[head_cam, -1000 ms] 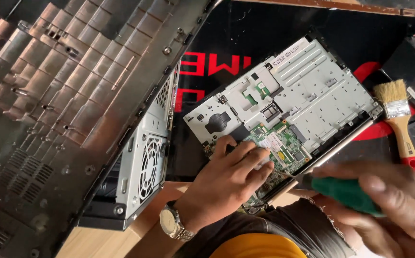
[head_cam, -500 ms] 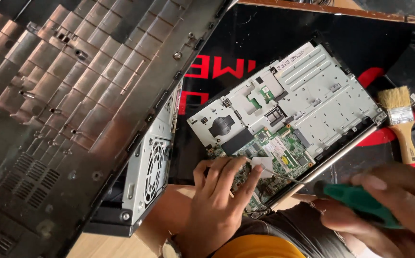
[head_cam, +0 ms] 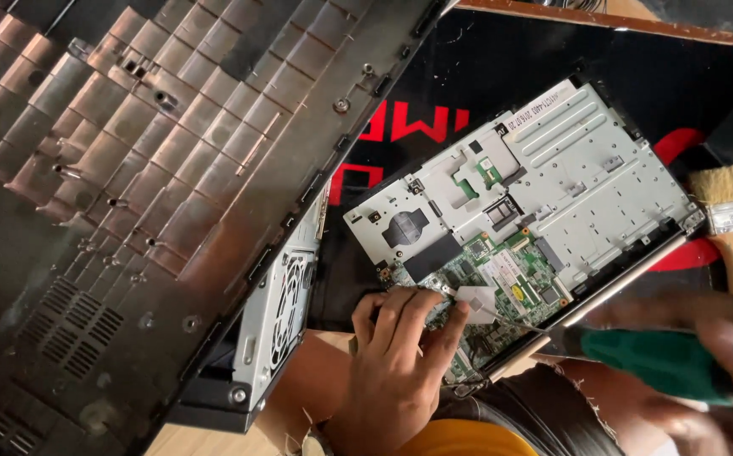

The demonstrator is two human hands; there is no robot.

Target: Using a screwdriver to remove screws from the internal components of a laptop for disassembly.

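An opened laptop chassis (head_cam: 552,194) lies tilted on a black mat, its metal frame and green circuit board (head_cam: 514,274) exposed. My left hand (head_cam: 400,363) rests its fingers on the near corner of the board, beside a small grey square part (head_cam: 475,297). My right hand (head_cam: 704,363) grips a screwdriver with a green handle (head_cam: 649,359); its thin shaft points left and its tip sits at the board by the grey part. A watch shows on my left wrist at the bottom edge.
A large dark ribbed panel (head_cam: 130,194) leans over the left half of the view. Under it stands a metal computer box with a fan grille (head_cam: 286,312). A paintbrush (head_cam: 730,224) lies at the right on the black and red mat (head_cam: 485,67).
The view has shifted, so the laptop sits further right and lower. My left hand's fingers have spread onto the board's corner, and the screwdriver tip has come in to the board.
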